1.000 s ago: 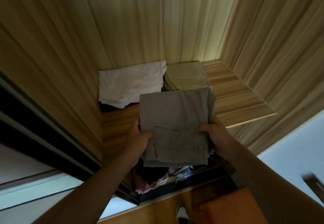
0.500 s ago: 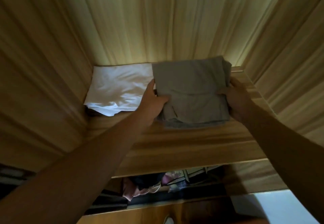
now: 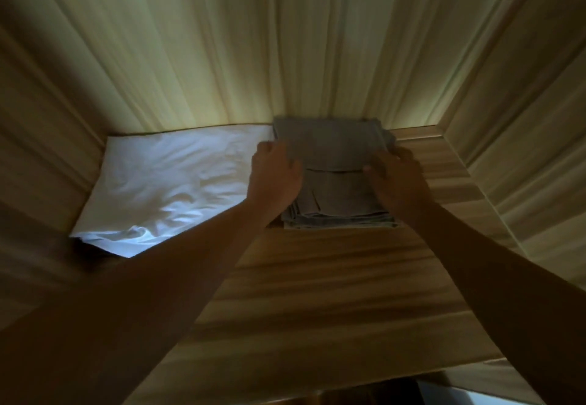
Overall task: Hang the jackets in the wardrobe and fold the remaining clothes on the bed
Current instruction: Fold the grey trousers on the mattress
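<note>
Hands on the pile, deep inside the wardrobe (image 3: 285,56). Left hand (image 3: 274,179) sits at the left edge of the grey folded pile (image 3: 336,148), fingers (image 3: 276,155) bent over the top and thumb hidden. Pressing or gripping? I can't call it. Right hand (image 3: 398,182) has the right edge, thumb laid on top and the rest wrapped round the side, a proper hold. The pile lies on the wooden shelf (image 3: 333,278), pushed up to the back panel, right of centre. Its left edge touches the white folded garment (image 3: 171,179).

Risks from here, as I read it:
- If the hands pull away carelessly, the top layer could drag forward with them, because the front edges show fanned, loose layers.
- A nudge to the left could push the pile over the white piece and rumple it.
- The left forearm passes just above the white garment's front corner, so a sloppy draw-back could snag it and tug it toward the shelf's lip.

Count: two hands, one shelf, one white folded garment, one grey pile. How many garments are stacked inside that pile, I cannot tell.
</note>
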